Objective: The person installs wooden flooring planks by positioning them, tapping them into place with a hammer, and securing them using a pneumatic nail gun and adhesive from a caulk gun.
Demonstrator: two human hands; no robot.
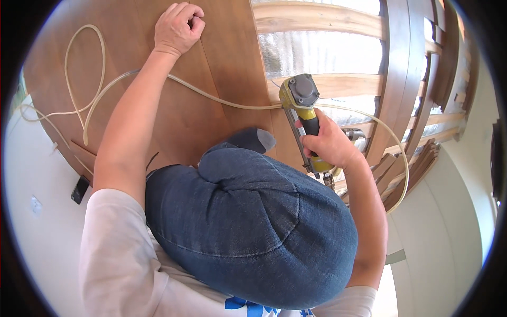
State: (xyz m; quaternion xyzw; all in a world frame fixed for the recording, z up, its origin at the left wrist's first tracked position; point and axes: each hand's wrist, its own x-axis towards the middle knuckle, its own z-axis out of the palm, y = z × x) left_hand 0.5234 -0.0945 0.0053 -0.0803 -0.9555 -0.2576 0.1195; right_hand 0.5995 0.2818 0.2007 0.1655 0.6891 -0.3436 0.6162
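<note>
My right hand (334,141) is wrapped round the black handle of a yellow-green air nail gun (302,94) with a grey round cap. The tool hangs near the edge of the laid floorboards (222,63), beside my raised knee. At its lower end sits a metal hose fitting (328,180). Farther forward, my left hand (178,29) is curled into a loose fist and rests on the brown boards; nothing shows in its fingers. My legs in blue jeans fill the middle, and one dark sock with a grey toe rests on the boards.
A cream air hose (211,96) loops across the boards and past the gun to the right. Bare wooden joists (322,18) lie over silver foil, with loose planks (398,68) across them. A black phone (80,189) is by the left wall, near a wall socket (36,204).
</note>
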